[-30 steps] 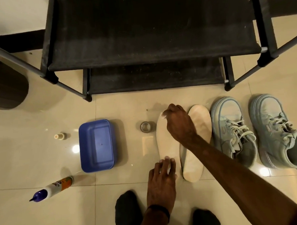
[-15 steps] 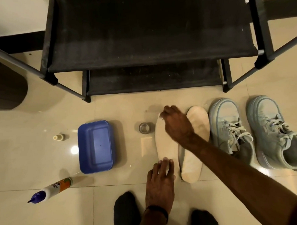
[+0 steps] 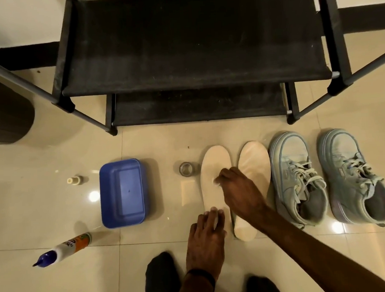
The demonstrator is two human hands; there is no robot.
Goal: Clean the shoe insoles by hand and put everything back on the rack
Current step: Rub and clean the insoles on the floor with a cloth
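Presently, cleaning is judged mid-course, nothing returned to the rack [image 3: 189,40]; at nine o'clock of the floor, small bottle [image 3: 74,180], glue-type bottle [image 3: 63,248] lying down, blue tub [image 3: 122,193]; tape roll [image 3: 186,168] just beside the left insole [image 3: 212,184]; left hand [image 3: 205,240], fingers straight, presses that insole's heel end at six o'clock; right hand [image 3: 240,192], fingers curled round something small and pale, seemingly a wipe, rubs its middle from three o'clock; right insole [image 3: 254,165] alongside, untouched, partly under the forearm; two grey shoes [image 3: 329,177] at three o'clock; remaining, by judgement: second insole, refitting, racking.
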